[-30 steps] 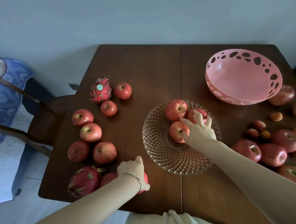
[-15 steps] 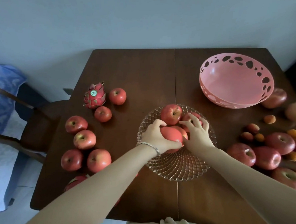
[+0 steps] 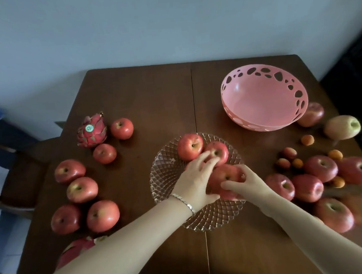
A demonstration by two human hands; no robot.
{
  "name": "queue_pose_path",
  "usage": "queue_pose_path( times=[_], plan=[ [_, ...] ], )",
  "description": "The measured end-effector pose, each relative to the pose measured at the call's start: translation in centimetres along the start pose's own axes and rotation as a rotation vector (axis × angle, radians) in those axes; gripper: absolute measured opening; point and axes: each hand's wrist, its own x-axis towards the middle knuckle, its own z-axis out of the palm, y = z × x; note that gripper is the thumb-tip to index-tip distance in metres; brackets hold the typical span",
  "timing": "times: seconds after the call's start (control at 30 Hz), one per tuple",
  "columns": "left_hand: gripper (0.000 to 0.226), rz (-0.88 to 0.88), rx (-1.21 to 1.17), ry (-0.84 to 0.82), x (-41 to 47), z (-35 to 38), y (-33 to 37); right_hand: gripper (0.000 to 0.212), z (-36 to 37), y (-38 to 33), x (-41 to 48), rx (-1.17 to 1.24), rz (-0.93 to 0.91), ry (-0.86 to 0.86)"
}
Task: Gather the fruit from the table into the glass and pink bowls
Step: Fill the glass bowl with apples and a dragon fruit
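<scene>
The glass bowl (image 3: 167,175) stands mid-table with several red apples in it, two at the back (image 3: 190,145) (image 3: 218,151). My left hand (image 3: 196,178) lies over the bowl, its fingers spread loosely across the apples. My right hand (image 3: 246,183) reaches in from the right, thumb and fingers closed around the front apple (image 3: 223,175). The pink bowl (image 3: 264,97) at the back right holds nothing. Loose apples (image 3: 81,189) and a dragon fruit (image 3: 91,129) lie at the left. More apples (image 3: 321,168) and small orange fruits (image 3: 297,163) lie at the right.
A second dragon fruit (image 3: 76,248) sits at the near left table edge, partly hidden by my left forearm. A yellow-green apple (image 3: 342,127) lies at the far right edge. A dark wooden chair (image 3: 18,168) stands left of the table.
My left hand picked up an apple from the near left, carried it into the glass bowl and spread its fingers. My right hand moved from the back apples to the front one.
</scene>
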Motion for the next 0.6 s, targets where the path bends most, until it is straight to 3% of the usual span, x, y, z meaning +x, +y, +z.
queue_pose_path(
  times=[0.1, 0.27, 0.53, 0.6],
  plan=[
    [0.05, -0.142, 0.037, 0.083, -0.6, 0.9, -1.1, 0.051, 0.2, 0.7, 0.3, 0.217, 0.152, 0.066],
    [0.046, -0.143, 0.135, 0.056, -0.8, 1.4, -1.6, 0.045, 1.3, 0.5, 1.3, 0.14, 0.191, 0.199],
    [0.052, -0.1, 0.215, 0.128, -0.5, 2.3, -2.3, 0.052, 2.5, 1.1, 1.1, -0.671, -0.116, 0.408],
    [0.056, -0.103, 0.265, 0.117, -0.4, 2.3, -2.4, 0.049, 2.2, 1.4, 1.3, -0.745, -0.181, 0.457]
  ],
)
